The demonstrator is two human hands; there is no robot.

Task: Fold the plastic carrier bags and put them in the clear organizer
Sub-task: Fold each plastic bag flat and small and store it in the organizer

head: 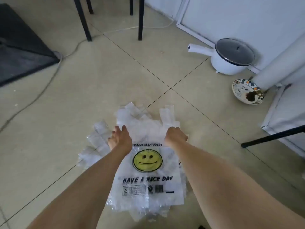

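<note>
A pale tiled floor (102, 83) fills the view, crossed by dark grout lines. At the far left lies a dark mat (19, 47), and black furniture legs (140, 19) stand at the top with a grey cable (49, 80) trailing past them across the tiles. A white wall panel (247, 19) runs along the upper right.

In the lower middle a loose pile of clear plastic carrier bags (99, 141) is spread flat on the floor, handles fanning out toward the top and left. The top bag (148, 176) lies face up (it carries a yellow smiley and the words THANK YOU and HAVE A NICE DAY).

Against the wall on the right stands a white electric pot (229, 61) with a glass lid and a long white handle pointing left. Just below it, near a white cylinder, sits a patterned plate (242, 90) with a dark smear on it.

Both bare forearms reach down onto the top bag near its handles. The left hand (120, 138) rests on the bag's upper left, fingers spread apart and laid on the plastic. The right hand (175, 135) is at the upper right by the handle base, fingers curled under; whether they pinch the plastic cannot be told.
</note>
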